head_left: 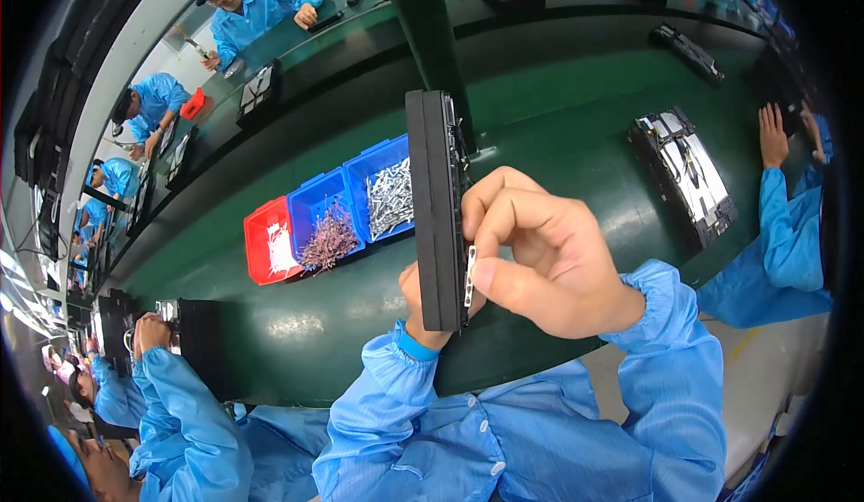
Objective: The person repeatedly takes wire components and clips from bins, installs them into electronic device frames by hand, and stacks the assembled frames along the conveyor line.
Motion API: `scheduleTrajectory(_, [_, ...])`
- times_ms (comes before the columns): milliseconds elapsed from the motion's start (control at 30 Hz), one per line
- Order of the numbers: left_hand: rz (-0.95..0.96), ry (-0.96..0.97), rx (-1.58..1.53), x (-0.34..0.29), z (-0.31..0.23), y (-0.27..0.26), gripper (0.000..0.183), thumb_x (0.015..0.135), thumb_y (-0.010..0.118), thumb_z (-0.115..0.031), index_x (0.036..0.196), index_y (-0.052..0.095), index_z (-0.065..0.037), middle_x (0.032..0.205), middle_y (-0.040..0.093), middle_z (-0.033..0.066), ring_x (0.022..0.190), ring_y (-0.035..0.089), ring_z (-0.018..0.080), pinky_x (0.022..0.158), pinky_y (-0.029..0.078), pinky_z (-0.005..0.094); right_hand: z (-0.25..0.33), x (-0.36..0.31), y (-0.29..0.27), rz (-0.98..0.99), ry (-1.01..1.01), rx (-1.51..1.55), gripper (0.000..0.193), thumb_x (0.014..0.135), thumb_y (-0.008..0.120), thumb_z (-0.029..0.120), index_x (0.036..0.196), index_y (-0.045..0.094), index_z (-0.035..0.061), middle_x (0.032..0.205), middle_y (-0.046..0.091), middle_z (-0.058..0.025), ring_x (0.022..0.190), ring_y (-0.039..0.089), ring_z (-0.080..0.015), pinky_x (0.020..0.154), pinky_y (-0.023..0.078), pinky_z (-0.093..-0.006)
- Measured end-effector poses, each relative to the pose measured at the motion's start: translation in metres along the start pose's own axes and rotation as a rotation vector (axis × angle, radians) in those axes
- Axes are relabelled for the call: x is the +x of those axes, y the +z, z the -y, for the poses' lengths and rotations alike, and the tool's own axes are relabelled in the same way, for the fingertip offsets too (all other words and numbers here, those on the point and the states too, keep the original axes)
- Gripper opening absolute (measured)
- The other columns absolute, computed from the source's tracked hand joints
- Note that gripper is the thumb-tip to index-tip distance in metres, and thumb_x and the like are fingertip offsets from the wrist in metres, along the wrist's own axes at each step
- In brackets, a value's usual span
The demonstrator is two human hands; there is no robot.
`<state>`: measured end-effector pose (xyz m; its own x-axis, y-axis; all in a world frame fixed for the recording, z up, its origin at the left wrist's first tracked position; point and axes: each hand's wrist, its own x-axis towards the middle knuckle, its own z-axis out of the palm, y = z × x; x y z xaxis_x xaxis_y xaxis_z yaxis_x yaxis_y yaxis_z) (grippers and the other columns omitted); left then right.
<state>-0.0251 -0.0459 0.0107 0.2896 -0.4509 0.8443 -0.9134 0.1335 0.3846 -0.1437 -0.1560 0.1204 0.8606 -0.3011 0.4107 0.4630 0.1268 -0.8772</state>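
A black flat rectangular case (pixel 432 205) stands on edge, tilted upright, in front of my chest. My left hand (pixel 411 297) grips it from behind; most of those fingers are hidden by the case. On the case's right side, my right hand (pixel 549 263) pinches a small white strip with holes (pixel 470 277) between thumb and fingers. The strip lies close along the case's open side, near its lower end. Whether it touches the case I cannot tell. Small parts show along that side, too narrow to make out.
Left of the case are a red bin (pixel 253 243) of white pieces, a blue bin (pixel 297 198) of pinkish wired parts and another blue bin (pixel 364 162) of silvery strips. An open black case (pixel 686 173) lies right on the green table (pixel 540 106). Co-workers sit on both sides; a green post (pixel 418 25) rises ahead.
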Motion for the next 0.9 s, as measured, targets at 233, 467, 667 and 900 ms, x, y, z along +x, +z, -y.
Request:
scheduleTrajectory(233, [0.060, -0.223, -0.138, -0.019, 0.011, 0.005, 0.023, 0.073, 0.077, -0.009, 0.093, 0.070, -0.002, 0.077, 0.068, 0.0098, 0.064, 0.070, 0.0263, 0.059, 0.055, 0.0326, -0.007, 0.007, 0.005, -0.015, 0.033, 0.029, 0.006, 0.087, 0.064, 0.000, 0.086, 0.058, 0.0006, 0.105, 0.049, -0.0099, 0.096, 0.049, -0.0134, 0.088, 0.042, -0.0277])
scheduleTrajectory(467, [0.041, -0.196, -0.092, -0.010, 0.007, 0.006, 0.020, 0.074, 0.074, -0.007, 0.093, 0.069, -0.001, 0.079, 0.068, 0.0117, 0.066, 0.070, 0.0281, 0.058, 0.056, 0.0334, -0.011, 0.009, 0.002, -0.010, 0.009, -0.005, 0.006, 0.086, 0.065, -0.001, 0.086, 0.059, -0.0001, 0.103, 0.049, -0.0083, 0.094, 0.052, -0.0122, 0.085, 0.045, -0.0274])
scheduleTrajectory(667, [0.011, -0.139, -0.049, -0.010, 0.007, 0.008, 0.021, 0.074, 0.074, -0.006, 0.094, 0.069, -0.001, 0.083, 0.068, 0.0133, 0.066, 0.070, 0.0282, 0.059, 0.056, 0.0337, -0.009, 0.007, 0.004, -0.009, 0.014, 0.001, 0.006, 0.086, 0.065, -0.001, 0.084, 0.059, 0.0000, 0.102, 0.050, -0.0082, 0.094, 0.052, -0.0123, 0.085, 0.045, -0.0273])
scheduleTrajectory(900, [0.015, -0.160, -0.061, -0.005, -0.001, 0.005, 0.024, 0.074, 0.074, -0.007, 0.096, 0.069, 0.000, 0.089, 0.069, 0.0147, 0.070, 0.070, 0.0287, 0.059, 0.056, 0.0333, -0.008, 0.007, 0.000, -0.018, 0.043, 0.026, 0.012, 0.086, 0.067, 0.002, 0.078, 0.058, 0.0014, 0.099, 0.050, -0.0088, 0.092, 0.049, -0.0128, 0.084, 0.042, -0.0272])
